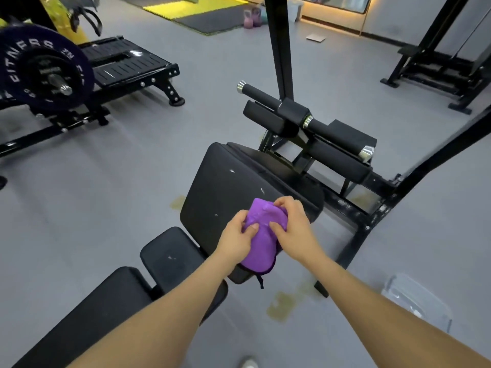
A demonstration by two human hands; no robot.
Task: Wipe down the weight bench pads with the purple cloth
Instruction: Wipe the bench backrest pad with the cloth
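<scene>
Preparatory step: left hand (237, 235) and right hand (291, 221), fingers curled, both grip the bunched purple cloth (261, 235) above the wide bench pad (225, 187); next, press flat, sweep toward 12 o'clock.

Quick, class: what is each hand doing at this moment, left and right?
Left hand: grips the purple cloth, thumb on top.
Right hand: also grips the purple cloth, fingers curled over it.

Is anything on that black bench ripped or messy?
Yes. The big seat pad has small pale nicks where its black cover looks chipped, and the smaller pad has one too. Yellowish stains mark the grey floor beside the bench.
</scene>
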